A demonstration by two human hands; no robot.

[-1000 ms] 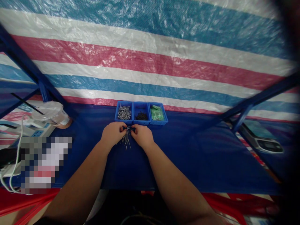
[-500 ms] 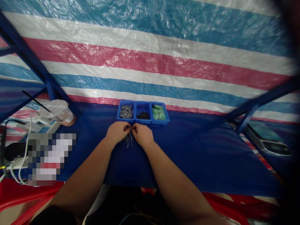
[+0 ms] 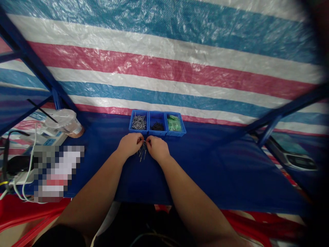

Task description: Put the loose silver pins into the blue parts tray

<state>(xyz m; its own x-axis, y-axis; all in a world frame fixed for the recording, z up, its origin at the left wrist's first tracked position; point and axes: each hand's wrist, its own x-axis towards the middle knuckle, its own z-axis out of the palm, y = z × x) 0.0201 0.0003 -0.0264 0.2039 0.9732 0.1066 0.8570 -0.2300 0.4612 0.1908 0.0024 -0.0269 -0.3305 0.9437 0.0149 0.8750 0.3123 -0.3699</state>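
My left hand (image 3: 130, 144) and my right hand (image 3: 157, 148) are close together just in front of three small blue bins, fingers of both pinched. What each pinch holds is too small to make out. Between and below the fingertips several thin metal pins (image 3: 142, 153) lie on the blue table. Silvery metal pieces (image 3: 139, 122) fill the left bin, small dark pieces (image 3: 157, 126) lie in the middle one, and green packets (image 3: 174, 123) are in the right one.
At the left stand a lidded plastic cup (image 3: 64, 121) with a black straw, a power strip (image 3: 52, 139) and cables. A digital scale (image 3: 295, 154) lies at the far right. A striped plastic sheet (image 3: 164, 65) hangs behind the blue table (image 3: 205, 171).
My fingertips have moved slightly apart, showing more of the pins between them. The view has shifted a little.
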